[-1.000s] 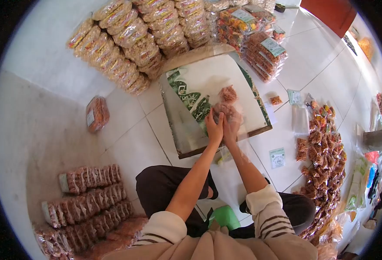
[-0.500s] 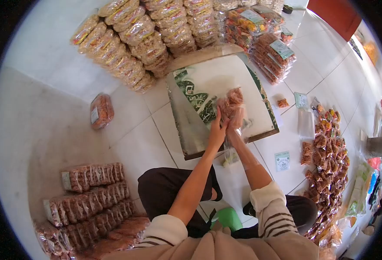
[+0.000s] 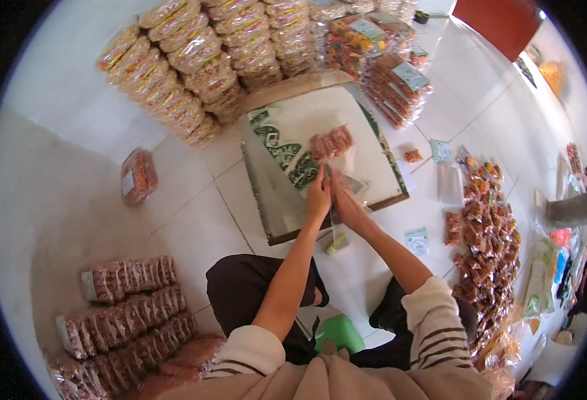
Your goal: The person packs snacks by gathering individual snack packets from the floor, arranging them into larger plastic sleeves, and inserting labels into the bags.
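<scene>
A clear plastic bag (image 3: 344, 163) with small reddish-brown snack packets (image 3: 331, 143) in its far end lies on a low white-and-green board (image 3: 373, 153). My left hand (image 3: 318, 195) is closed on the near end of the bag, its fingertips pinched together. Right beside it, my right hand (image 3: 347, 204) also grips the bag's near end; some of its fingers are hidden from above. The packets sit beyond both hands, touching neither.
Large bags of pale round snacks (image 3: 193, 60) are stacked behind the board. Filled bags (image 3: 399, 87) stand at back right, rows of brown packs (image 3: 127, 313) at left. Small packets (image 3: 487, 247) are heaped on the right, near clear bags (image 3: 450, 185) and a printed label (image 3: 416, 241).
My right hand has come out of the bag, back toward me. Both hands are now together at its near end, and the packets lie away from them on the board.
</scene>
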Demonstrator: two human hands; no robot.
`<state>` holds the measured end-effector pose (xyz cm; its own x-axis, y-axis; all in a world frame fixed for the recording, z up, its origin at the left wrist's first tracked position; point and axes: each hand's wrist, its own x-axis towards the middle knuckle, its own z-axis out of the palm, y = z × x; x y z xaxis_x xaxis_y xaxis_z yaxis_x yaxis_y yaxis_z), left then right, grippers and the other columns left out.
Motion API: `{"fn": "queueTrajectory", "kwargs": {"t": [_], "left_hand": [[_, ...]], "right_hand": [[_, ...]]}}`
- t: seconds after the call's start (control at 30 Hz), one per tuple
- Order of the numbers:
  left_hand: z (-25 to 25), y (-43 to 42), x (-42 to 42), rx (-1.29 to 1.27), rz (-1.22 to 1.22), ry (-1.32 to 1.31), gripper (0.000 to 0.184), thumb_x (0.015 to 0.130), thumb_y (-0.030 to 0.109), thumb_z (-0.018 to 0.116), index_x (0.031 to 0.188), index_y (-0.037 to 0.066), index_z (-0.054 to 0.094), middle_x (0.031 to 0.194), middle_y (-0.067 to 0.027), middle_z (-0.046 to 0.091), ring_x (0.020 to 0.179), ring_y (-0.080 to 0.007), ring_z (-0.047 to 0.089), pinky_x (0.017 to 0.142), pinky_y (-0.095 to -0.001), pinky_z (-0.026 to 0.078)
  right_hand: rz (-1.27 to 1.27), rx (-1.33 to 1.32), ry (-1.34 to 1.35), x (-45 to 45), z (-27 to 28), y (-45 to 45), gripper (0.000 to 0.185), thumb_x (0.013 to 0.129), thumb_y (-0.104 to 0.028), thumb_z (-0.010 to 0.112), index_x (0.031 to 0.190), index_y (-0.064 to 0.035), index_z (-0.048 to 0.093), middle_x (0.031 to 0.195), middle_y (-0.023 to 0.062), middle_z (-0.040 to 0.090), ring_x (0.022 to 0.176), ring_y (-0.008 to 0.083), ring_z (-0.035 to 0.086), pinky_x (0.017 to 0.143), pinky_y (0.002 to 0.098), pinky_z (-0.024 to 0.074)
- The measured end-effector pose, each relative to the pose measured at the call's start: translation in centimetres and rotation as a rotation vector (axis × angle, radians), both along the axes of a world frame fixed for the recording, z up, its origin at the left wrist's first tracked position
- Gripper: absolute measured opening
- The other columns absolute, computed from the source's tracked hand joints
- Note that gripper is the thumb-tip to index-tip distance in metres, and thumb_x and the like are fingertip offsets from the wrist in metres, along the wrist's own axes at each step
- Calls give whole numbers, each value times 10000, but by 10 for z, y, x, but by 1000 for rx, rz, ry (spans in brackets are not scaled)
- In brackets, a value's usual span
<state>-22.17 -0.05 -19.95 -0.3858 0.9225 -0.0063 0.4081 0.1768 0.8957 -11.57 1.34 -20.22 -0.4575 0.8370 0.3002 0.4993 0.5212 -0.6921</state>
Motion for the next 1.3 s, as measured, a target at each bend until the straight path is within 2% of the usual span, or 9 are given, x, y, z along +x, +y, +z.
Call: {"fn": "queueTrajectory", "kwargs": {"t": [0.13, 0.17, 0.3, 0.53, 0.7, 0.93, 1.0, 1.1, 1.3], "left_hand": [[25, -1, 31, -60, 273, 89, 437, 834, 78, 470, 1258, 84, 367, 986, -219, 403, 889, -322, 476, 731, -391, 397], [37, -2, 45, 53, 365, 72, 422, 828, 54, 468, 1238, 73, 370, 1063, -213, 349, 928, -324, 451, 770, -394, 387], [92, 5, 112, 495, 52, 16, 341, 790, -17, 463, 1125, 41, 429, 1068, -172, 331, 905, -258, 447, 807, -377, 369], [98, -26, 277, 277, -412, -313, 240, 838, 126, 502, 1070, 67, 490, 1020, -118, 427, 870, -196, 498, 779, -318, 429], [-15, -71, 377, 198, -730, -277, 220, 796, 153, 555, 987, 49, 528, 875, -117, 545, 841, -230, 509, 757, -351, 419], [-127, -87, 415, -369, -881, -172, 323, 788, 142, 562, 1079, 31, 478, 1035, -170, 528, 966, -278, 518, 835, -347, 414], [-168, -87, 426, -272, -843, -278, 428, 791, 136, 557, 1171, 8, 409, 1148, -199, 473, 1013, -294, 503, 866, -349, 403], [-174, -82, 450, -332, -778, -494, 503, 802, 132, 546, 1235, -16, 337, 1168, -183, 459, 1021, -271, 498, 874, -336, 394], [-112, -67, 460, -642, -643, -706, 471, 844, 210, 522, 1229, -2, 352, 1045, -98, 523, 902, -166, 511, 802, -278, 404]], "right_hand": [[457, 118, -372, 62, 23, -40, 444, 861, -72, 389, 1278, 32, 278, 1321, 222, 291, 1198, 374, 314, 1016, 370, 252], [425, -116, -142, 73, 25, -51, 329, 779, -50, 449, 1098, 26, 480, 1258, 220, 368, 1191, 338, 342, 1018, 383, 256], [595, 189, -404, 144, 88, -86, 184, 760, -67, 508, 918, -7, 580, 1137, 161, 503, 1109, 257, 445, 952, 364, 342], [-310, 4, -380, 314, 107, -99, 218, 761, -93, 528, 970, -57, 579, 907, 155, 591, 885, 308, 552, 805, 386, 430], [-858, -439, -398, 436, 17, -157, 220, 804, -163, 465, 855, 11, 590, 824, 196, 585, 816, 340, 563, 790, 405, 439], [-618, -970, -582, 465, -95, -181, 249, 793, -113, 444, 976, 6, 563, 957, 197, 579, 865, 363, 549, 832, 402, 424], [-897, -456, -313, 444, -107, -171, 439, 759, -18, 442, 1197, -43, 427, 1218, 173, 440, 1044, 372, 449, 926, 400, 351], [-1003, -337, -470, 424, -112, -149, 623, 714, 8, 508, 1295, -66, 295, 1338, 131, 279, 1164, 363, 327, 972, 429, 300], [-1153, -285, -487, 417, -114, -135, 497, 748, -7, 483, 1231, -56, 381, 1213, 125, 392, 1075, 348, 374, 911, 444, 326]]}}
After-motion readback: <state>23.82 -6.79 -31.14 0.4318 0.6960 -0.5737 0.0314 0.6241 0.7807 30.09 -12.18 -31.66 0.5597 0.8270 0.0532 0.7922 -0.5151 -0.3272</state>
